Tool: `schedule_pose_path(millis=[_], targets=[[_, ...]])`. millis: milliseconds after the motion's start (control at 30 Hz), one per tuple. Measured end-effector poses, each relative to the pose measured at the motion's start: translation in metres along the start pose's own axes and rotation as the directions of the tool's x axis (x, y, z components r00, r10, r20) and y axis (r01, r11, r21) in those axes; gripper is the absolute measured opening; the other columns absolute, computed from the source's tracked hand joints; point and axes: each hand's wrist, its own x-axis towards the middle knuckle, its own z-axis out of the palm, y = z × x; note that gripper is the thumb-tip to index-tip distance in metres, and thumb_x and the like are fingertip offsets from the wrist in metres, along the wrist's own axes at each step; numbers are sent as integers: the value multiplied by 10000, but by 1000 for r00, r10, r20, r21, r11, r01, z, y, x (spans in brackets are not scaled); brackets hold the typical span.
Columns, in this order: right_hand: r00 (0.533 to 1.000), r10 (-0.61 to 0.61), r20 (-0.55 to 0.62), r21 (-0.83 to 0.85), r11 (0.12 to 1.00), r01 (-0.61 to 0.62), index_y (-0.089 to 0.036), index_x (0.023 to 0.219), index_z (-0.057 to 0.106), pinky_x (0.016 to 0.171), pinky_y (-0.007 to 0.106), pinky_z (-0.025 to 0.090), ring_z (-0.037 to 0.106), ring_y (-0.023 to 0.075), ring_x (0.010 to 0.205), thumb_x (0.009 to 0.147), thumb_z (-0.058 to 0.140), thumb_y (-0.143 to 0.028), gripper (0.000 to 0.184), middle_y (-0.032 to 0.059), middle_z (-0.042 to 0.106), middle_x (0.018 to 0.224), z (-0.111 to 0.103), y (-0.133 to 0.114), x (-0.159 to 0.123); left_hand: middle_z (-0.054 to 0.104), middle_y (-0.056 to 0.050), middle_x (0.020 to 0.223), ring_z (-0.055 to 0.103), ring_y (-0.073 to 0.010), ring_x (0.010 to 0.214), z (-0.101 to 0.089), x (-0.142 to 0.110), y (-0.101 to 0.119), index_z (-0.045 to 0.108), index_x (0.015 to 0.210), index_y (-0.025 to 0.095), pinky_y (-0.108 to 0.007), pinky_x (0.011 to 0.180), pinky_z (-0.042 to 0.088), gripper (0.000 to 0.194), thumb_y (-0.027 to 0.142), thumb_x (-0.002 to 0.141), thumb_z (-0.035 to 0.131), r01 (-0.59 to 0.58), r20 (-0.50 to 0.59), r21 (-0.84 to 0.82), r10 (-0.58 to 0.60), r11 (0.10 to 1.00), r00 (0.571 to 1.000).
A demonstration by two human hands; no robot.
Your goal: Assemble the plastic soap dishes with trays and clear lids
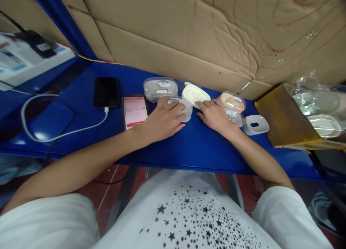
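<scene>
My left hand (162, 120) lies over a small clear plastic box (186, 110) on the blue table, fingers curled round its lid. My right hand (214, 116) rests flat beside it, with its fingertips touching a cream oval lid (195, 94). A closed clear box with a white insert (160, 88) stands just behind my left hand. To the right of my right hand are a peach-coloured box (231, 101), another clear box (236, 118) partly hidden by my hand, and a white tray piece (255, 124).
A phone showing a timer (135, 111) lies left of my left hand. A black phone (106, 92) is plugged into a white cable (62, 133). A yellow cardboard box (286, 119) and bagged items (321, 108) stand at the right. Cardboard (189, 36) forms the back wall.
</scene>
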Motion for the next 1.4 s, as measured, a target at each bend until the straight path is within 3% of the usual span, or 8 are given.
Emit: schedule_pose_path(millis=[233, 367, 467, 567, 667, 767, 1100, 1400], targets=[[988, -141, -57, 108, 983, 147, -162, 1381, 726, 1247, 603, 409, 750, 318, 1175, 1097, 478, -150, 377, 149, 818, 1209, -7, 5, -75, 709, -191, 1278, 672, -375, 1232, 5, 0, -2, 788, 1092, 143, -641, 1138, 497, 191, 216, 1038, 621, 67, -49, -23, -68, 997, 996], [937, -347, -35, 381, 862, 334, -256, 1328, 748, 1238, 557, 473, 761, 254, 1168, 1136, 518, -280, 300, 79, 821, 1231, -26, 18, -93, 640, -211, 1515, 586, -385, 1422, 13, -2, 5, 766, 1190, 158, -649, 1238, 386, 200, 243, 1038, 666, -64, -106, -115, 51, 991, 993], [944, -310, -114, 431, 840, 328, -249, 1380, 729, 1144, 500, 564, 738, 267, 1248, 1151, 481, -338, 349, 94, 803, 1319, -35, 32, -63, 679, -168, 1499, 609, -347, 1414, 16, -6, 15, 766, 1192, 192, -620, 1261, 347, 215, 345, 1056, 702, -237, -81, -305, 222, 922, 972], [958, -236, -166, 317, 907, 278, -179, 1537, 629, 1247, 570, 477, 617, 323, 1473, 1133, 437, -274, 457, 165, 663, 1573, -28, 44, -3, 732, -155, 1400, 675, -312, 1312, 14, -9, 22, 772, 1171, 189, -534, 1214, 402, 342, 502, 1037, 739, -302, -50, -427, 311, 852, 949], [988, -151, 15, 238, 961, 143, -65, 1673, 437, 1298, 626, 388, 419, 393, 1634, 1075, 539, -256, 637, 263, 387, 1762, -10, 50, 55, 742, -170, 1359, 687, -328, 1279, 8, -8, 24, 783, 1158, 165, -497, 1155, 446, 521, 639, 944, 811, -319, -53, -412, 327, 854, 943], [987, -112, 115, 218, 972, 85, -36, 1666, 429, 1288, 642, 389, 431, 415, 1623, 1052, 607, -300, 691, 300, 411, 1736, 2, 50, 72, 749, -177, 1331, 690, -349, 1244, 2, -7, 22, 787, 1118, 140, -492, 1098, 475, 576, 676, 907, 820, -289, -15, -326, 301, 900, 953], [981, -192, 26, 305, 936, 175, -154, 1540, 637, 1255, 604, 475, 608, 355, 1494, 1155, 456, -470, 530, 197, 620, 1612, -16, 51, -61, 775, -109, 1323, 709, -279, 1188, 12, -8, 12, 756, 1010, 173, -403, 1018, 500, 84, 234, 972, 710, -267, 17, -293, 284, 918, 959], [969, -221, -114, 519, 818, 247, -334, 1675, 476, 1370, 632, 288, 551, 269, 1555, 1185, 356, -453, 519, 40, 584, 1671, -9, 35, -84, 771, -93, 1353, 719, -245, 1205, -4, -3, 23, 729, 996, 201, -411, 1089, 521, 89, 202, 1021, 644, -299, -119, -390, 275, 871, 954]])
